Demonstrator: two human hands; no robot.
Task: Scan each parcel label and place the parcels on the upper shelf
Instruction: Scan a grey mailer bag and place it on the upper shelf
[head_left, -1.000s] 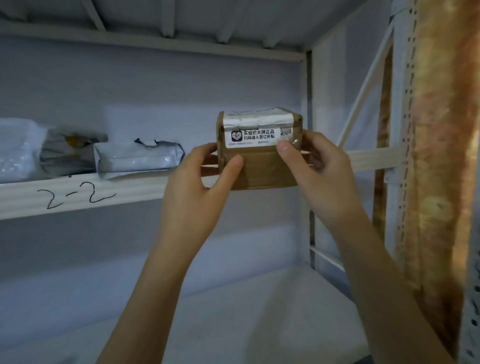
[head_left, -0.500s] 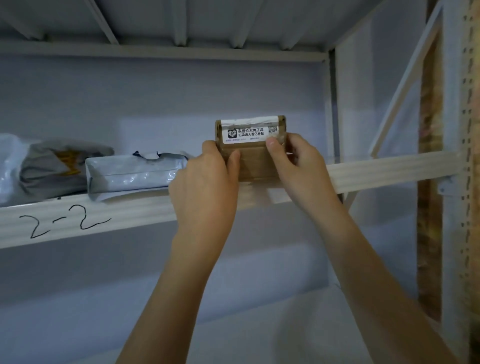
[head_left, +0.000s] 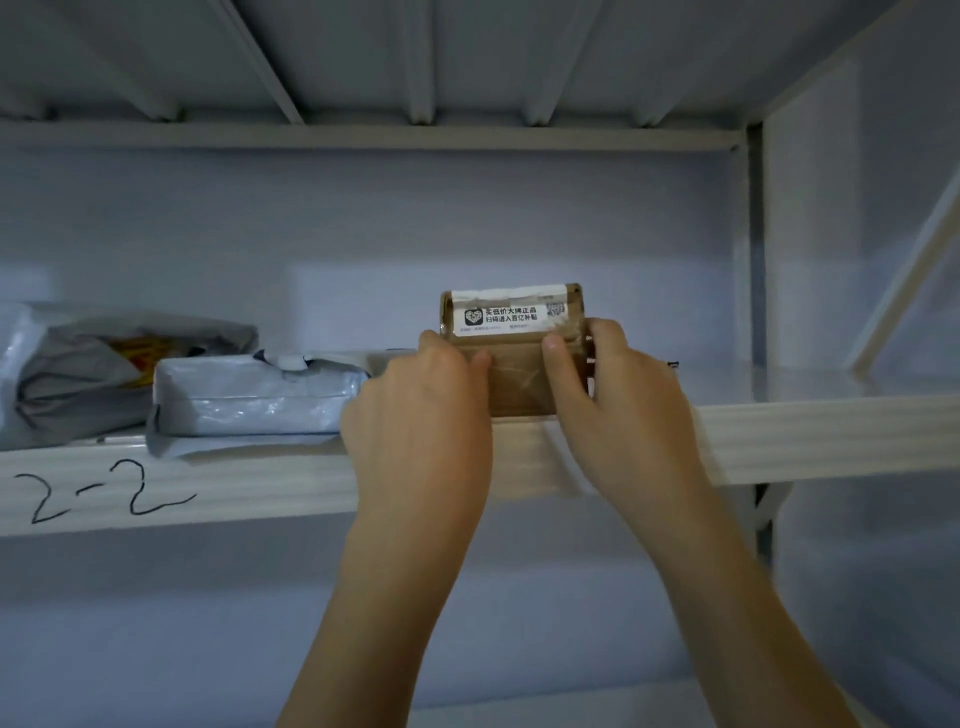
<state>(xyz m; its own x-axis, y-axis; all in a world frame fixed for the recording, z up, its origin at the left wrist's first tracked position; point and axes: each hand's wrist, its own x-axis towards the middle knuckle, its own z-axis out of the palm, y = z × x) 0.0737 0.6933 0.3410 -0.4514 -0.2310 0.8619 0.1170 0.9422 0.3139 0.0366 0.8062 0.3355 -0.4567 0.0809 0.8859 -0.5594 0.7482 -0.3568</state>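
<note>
A small brown cardboard parcel (head_left: 514, 374) with white printed tape across its top stands upright on the upper shelf (head_left: 779, 436), just behind the shelf's front beam. My left hand (head_left: 421, 415) grips its left side, thumb on the front face. My right hand (head_left: 613, 395) grips its right side, thumb pressed on the front below the tape. The parcel's lower corners are hidden behind my hands.
Left of the parcel lie a grey poly mailer (head_left: 254, 400) and a crumpled grey bag (head_left: 104, 364). The beam is marked "2-2" (head_left: 104, 493). A shelf upright (head_left: 756, 312) stands at right, and another shelf deck (head_left: 363, 130) runs overhead.
Both hands have carried the parcel up and back from in front of the beam onto the upper shelf. The view has tilted upward.
</note>
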